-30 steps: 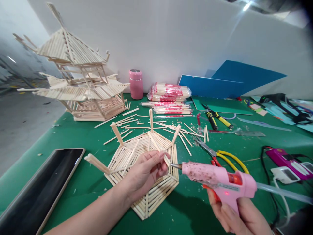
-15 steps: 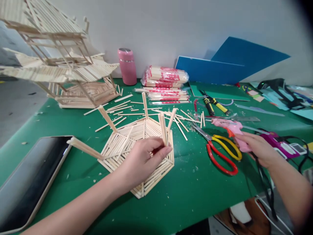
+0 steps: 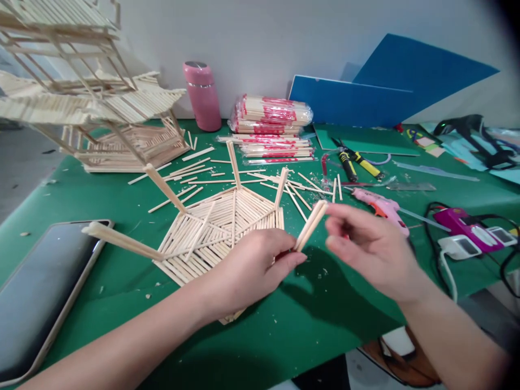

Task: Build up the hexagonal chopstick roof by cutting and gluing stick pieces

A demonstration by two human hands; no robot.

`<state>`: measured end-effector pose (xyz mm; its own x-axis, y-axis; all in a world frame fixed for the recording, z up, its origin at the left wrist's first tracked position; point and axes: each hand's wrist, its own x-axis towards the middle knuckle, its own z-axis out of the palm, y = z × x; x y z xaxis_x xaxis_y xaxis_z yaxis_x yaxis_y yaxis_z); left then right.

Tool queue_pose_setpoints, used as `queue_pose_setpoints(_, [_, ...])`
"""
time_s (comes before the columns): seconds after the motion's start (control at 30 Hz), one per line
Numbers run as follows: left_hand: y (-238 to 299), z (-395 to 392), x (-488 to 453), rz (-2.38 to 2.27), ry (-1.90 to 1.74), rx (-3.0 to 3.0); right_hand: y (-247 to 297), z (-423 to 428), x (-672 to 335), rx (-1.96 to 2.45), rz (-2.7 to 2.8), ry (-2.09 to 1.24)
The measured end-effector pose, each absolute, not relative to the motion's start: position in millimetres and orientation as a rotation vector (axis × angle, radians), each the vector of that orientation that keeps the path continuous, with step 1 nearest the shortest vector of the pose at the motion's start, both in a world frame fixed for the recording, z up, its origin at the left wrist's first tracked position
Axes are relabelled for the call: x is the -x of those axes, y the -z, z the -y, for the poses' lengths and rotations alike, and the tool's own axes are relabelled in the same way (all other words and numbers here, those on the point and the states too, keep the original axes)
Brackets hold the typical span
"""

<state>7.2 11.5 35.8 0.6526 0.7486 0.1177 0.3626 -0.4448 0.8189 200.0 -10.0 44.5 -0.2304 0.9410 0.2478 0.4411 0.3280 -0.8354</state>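
Note:
My left hand [image 3: 260,265] pinches the lower end of a short bundle of wooden sticks [image 3: 312,225], tilted up to the right. At the bundle's upper end is my right hand [image 3: 369,246], thumb and forefinger apart; I cannot tell whether the forefinger touches it. Beneath and beside my left hand lies a polygonal stick base [image 3: 211,216], partly covered by the hand. Similar stick posts [image 3: 166,189] rise from its corners. The pink glue gun [image 3: 377,208] lies on the table behind my right hand, which hides nearly all of the scissors.
On the left stand a stick-built pavilion [image 3: 122,146] and a phone [image 3: 49,287]. A pink bottle [image 3: 203,100], packs of sticks [image 3: 272,116] and blue boards [image 3: 349,105] line the wall. Loose sticks [image 3: 190,170], yellow-black pliers [image 3: 357,162] and a purple power strip [image 3: 467,225] are around.
My right hand has let go of the glue gun and come left to the stick bundle. My left hand has moved the bundle right, away from the base, and tilted it.

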Motion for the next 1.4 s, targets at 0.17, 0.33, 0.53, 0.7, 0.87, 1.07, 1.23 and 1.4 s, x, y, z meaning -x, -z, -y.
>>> queue_pose_setpoints(0.17, [-34.3,-8.8,-1.8,-0.918,-0.576,-2.031,-34.9,3.0,-163.3,1.068,1.825,-0.868])
queue_pose_setpoints(0.33, [-15.3,-0.3,17.1,-1.019,-0.603,-2.273,-21.8,3.5,-169.4,1.113,1.781,-0.701])
queue_pose_setpoints(0.53, [-2.5,7.9,20.0,-0.980,-0.431,-2.503,-3.6,10.9,-168.0,1.078,1.771,-0.730])
queue_pose_setpoints(0.7, [-1.2,4.6,19.1,-0.981,-0.337,-2.562,-0.5,11.1,-166.0,1.056,1.804,-0.800])
queue_pose_setpoints(0.87, [-2.5,3.6,19.9,-0.973,-0.258,-2.652,1.1,11.8,-167.2,1.038,1.823,-0.802])
queue_pose_setpoints(1.07, [-2.0,5.7,18.3,-0.905,-0.201,-2.887,0.4,12.0,-167.0,1.025,1.822,-0.828])
queue_pose_setpoints(1.23, [2.3,5.8,17.1,-0.893,-0.212,-2.938,0.7,11.2,-165.0,0.991,1.834,-0.834])
queue_pose_setpoints(1.4, [3.1,6.6,18.4,-0.905,-0.237,-2.960,0.8,11.0,-165.0,0.965,1.843,-0.823])
